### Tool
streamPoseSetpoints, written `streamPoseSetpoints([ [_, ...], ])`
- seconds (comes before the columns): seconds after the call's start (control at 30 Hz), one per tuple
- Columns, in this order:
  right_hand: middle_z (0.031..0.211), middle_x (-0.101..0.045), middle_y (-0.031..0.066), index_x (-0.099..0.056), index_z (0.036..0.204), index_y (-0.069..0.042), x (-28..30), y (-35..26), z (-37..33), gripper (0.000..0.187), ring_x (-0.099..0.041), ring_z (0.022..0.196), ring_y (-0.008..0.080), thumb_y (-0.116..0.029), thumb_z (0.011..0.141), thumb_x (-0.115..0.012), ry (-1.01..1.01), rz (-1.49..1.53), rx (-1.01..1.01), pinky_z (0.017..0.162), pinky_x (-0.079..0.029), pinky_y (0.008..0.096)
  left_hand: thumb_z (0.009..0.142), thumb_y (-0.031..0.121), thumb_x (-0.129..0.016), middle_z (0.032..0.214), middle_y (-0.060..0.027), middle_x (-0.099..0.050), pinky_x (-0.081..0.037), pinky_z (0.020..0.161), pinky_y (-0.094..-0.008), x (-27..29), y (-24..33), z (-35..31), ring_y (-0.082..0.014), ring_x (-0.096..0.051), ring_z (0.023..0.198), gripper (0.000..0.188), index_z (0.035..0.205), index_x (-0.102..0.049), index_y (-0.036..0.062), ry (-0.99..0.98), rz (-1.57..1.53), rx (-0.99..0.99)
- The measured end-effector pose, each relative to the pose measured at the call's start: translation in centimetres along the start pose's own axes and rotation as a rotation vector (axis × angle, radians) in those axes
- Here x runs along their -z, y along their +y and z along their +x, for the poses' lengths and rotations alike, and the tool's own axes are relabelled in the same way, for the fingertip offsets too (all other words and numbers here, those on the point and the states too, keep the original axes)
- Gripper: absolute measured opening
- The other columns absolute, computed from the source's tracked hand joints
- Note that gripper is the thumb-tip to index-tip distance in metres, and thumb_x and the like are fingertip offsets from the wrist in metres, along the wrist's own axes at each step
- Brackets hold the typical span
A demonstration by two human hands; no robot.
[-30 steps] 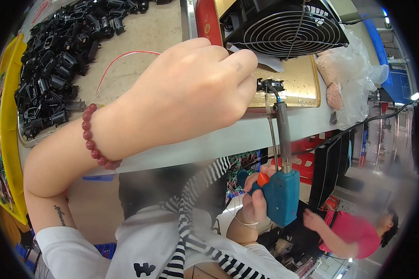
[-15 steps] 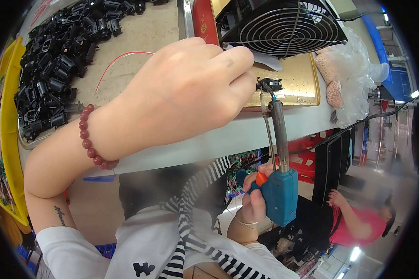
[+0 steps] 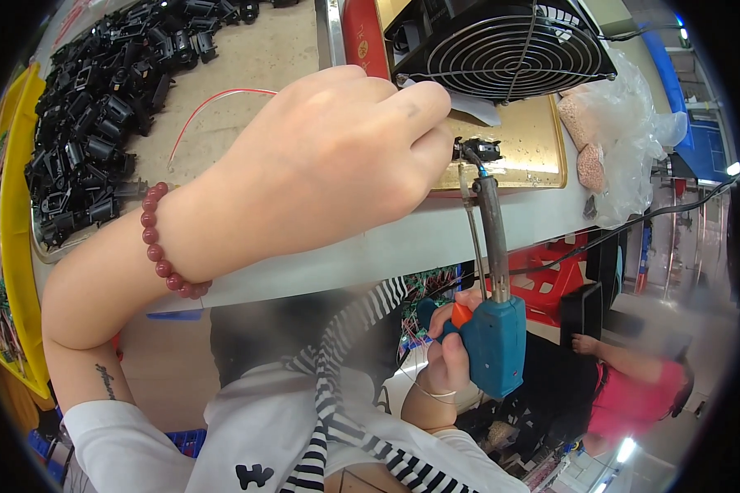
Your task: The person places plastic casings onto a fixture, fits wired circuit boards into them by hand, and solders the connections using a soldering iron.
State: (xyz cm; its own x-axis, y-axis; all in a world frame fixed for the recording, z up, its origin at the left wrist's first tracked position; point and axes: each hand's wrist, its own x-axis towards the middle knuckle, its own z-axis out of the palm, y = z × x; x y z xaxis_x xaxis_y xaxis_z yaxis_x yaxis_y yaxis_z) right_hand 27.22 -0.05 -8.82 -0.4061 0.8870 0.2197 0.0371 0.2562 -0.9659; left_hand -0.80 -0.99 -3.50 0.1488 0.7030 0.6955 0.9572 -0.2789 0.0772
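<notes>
I pinched black part (image 3: 477,150) in left hand (image 3: 337,164); right hand (image 3: 448,357) gripped iron (image 3: 495,329), shaft upright, tip at part's 6 o'clock.

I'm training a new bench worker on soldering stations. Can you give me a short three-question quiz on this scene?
1. True or false: the right hand grips a blue soldering gun.
2. What does the left hand pinch at the gun's tip?
A. a small black part
B. a red wire
C. a plastic bag
3. What lies heaped at the table's far left?

Key:
1. True
2. A
3. Black plastic parts
</notes>
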Motion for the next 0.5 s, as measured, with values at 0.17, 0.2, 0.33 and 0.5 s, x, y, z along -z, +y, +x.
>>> streamPoseSetpoints([
  [0.17, 0.111, -0.049, 0.0216, -0.049, 0.125, 0.011, 1.0, 1.6, -0.3, 0.058, -0.052, 0.058, 0.0168, -0.021, 0.079, -0.065, 0.038, 0.111, 0.071, 0.052, -0.04, 0.028, 0.07, 0.01, -0.067, 0.086, -0.0047, -0.055, -0.045, 0.055, -0.0303, 0.0, 0.1, 0.1, -0.02, -0.053, 0.063, 0.029, 0.098, -0.068, 0.0049, 0.005, -0.004, 0.001],
  [0.2, 0.111, -0.049, 0.0216, -0.049, 0.124, 0.011, 0.9, 1.5, -0.3, 0.058, -0.052, 0.058, 0.0168, -0.021, 0.079, -0.065, 0.041, 0.109, 0.07, 0.052, -0.04, 0.0279, 0.07, 0.01, -0.067, 0.085, -0.0047, -0.055, -0.045, 0.055, -0.0303, 0.0, 0.1, 0.1, -0.02, -0.053, 0.063, 0.028, 0.097, -0.068, 0.0051, -0.001, 0.0, 0.001],
  [0.33, 0.111, -0.049, 0.021, -0.049, 0.124, 0.011, 1.0, 1.7, -0.3, 0.058, -0.053, 0.058, 0.0169, -0.021, 0.079, -0.065, 0.047, 0.111, 0.071, 0.053, -0.041, 0.0281, 0.071, 0.01, -0.066, 0.085, -0.0047, -0.055, -0.045, 0.055, -0.0302, -0.1, 0.0, 0.1, -0.0201, -0.053, 0.063, 0.027, 0.097, -0.068, 0.0055, 0.002, -0.014, 0.011],
  [0.5, 0.113, -0.05, 0.0206, -0.049, 0.125, 0.01, 0.1, 0.2, -0.1, 0.058, -0.053, 0.058, 0.0172, -0.02, 0.079, -0.065, -0.004, 0.016, 0.049, 0.053, -0.041, 0.0283, 0.071, 0.006, -0.07, 0.085, -0.0057, -0.056, -0.047, 0.058, -0.0313, -0.4, -0.2, 0.0, -0.0215, -0.057, 0.066, 0.023, 0.094, -0.066, 0.0049, 0.002, -0.097, 0.066],
])
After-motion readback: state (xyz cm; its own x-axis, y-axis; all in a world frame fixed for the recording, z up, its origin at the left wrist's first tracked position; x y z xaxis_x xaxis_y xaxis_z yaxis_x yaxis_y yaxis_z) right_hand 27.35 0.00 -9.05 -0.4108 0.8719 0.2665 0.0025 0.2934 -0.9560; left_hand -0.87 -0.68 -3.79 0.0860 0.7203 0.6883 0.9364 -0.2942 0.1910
